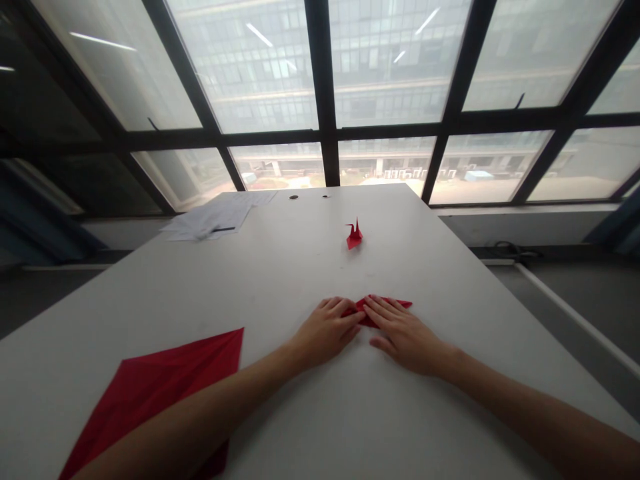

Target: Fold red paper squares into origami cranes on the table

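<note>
A small folded piece of red origami paper (pixel 369 321) lies flat on the white table (pixel 300 267), largely covered by my hands. My left hand (pixel 327 330) has its fingers curled together at the paper's left end, holding it. My right hand (pixel 403 333) lies over the paper with fingers stretched out, pressing it down. One pointed end sticks out to the right beyond my fingers. Farther back stands a folded red paper crane (pixel 354 239). A larger creased red sheet (pixel 165 377) lies at the left, partly under my left forearm.
Loose white papers (pixel 215 217) are spread at the far left of the table, with a dark pen (pixel 223 230) on them. A round dark hole (pixel 294 197) shows near the far edge. Tall windows stand behind; a dark cable (pixel 515 251) lies beyond the table's right side.
</note>
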Demonstrator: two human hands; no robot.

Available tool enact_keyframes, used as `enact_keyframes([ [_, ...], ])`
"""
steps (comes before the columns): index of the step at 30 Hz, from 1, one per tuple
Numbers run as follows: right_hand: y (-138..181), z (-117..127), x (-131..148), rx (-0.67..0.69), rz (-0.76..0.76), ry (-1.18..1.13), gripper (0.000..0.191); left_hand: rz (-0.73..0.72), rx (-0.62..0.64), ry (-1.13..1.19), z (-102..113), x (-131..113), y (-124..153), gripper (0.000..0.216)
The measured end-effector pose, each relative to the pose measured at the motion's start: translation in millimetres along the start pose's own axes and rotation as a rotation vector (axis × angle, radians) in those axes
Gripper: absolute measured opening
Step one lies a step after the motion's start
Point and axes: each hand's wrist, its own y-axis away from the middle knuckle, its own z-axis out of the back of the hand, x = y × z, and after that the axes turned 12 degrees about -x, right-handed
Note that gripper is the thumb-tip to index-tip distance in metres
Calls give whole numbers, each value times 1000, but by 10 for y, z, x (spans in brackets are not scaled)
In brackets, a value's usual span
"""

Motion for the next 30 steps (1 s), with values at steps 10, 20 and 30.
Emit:
enact_keyframes([
  [10,-3,-15,-6,23,24,50,78,-32,124,-92,18,-166,94,66],
  [20,4,-32,3,15,5,81,78,173,134,-289,51,-100,373,78],
  [30,-24,11,81,-26,18,96,69,82,26,-101,41,-366,161,54],
])
